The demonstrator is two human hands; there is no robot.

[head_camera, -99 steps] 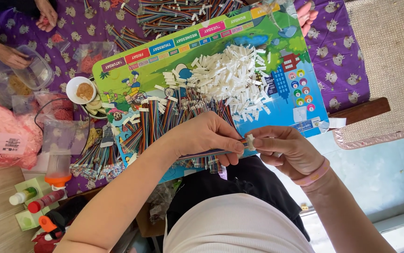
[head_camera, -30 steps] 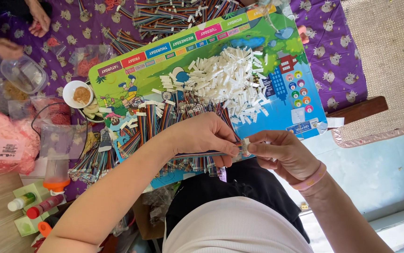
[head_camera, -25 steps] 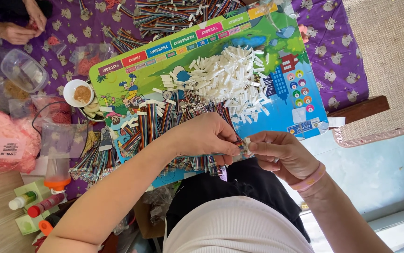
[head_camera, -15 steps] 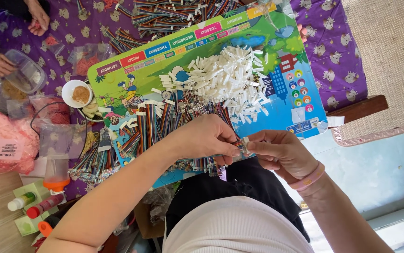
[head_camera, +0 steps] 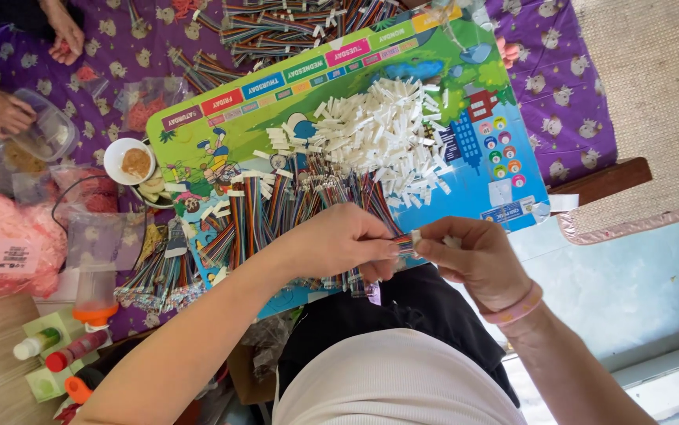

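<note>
My left hand [head_camera: 339,244] pinches the end of a multicoloured ribbon cable [head_camera: 399,241] just above my lap. My right hand [head_camera: 473,260], with a pink band on the wrist, holds a small white plastic connector [head_camera: 416,234] against that cable end. Both hands meet at the near edge of a colourful printed board [head_camera: 465,149]. On the board lie a heap of white connectors [head_camera: 386,134] and a spread of several more ribbon cables [head_camera: 276,208].
A purple patterned cloth [head_camera: 560,79] covers the surface, with more cable bundles [head_camera: 292,20] at its far side. Another person's hands [head_camera: 9,110] work at a clear tub at the left. A small white bowl [head_camera: 135,161], pink bags [head_camera: 5,236] and bottles [head_camera: 64,354] lie at the left.
My hands have stayed together at the board's near edge, making only small finger movements. The other person's hands at the left have shifted around the clear tub.
</note>
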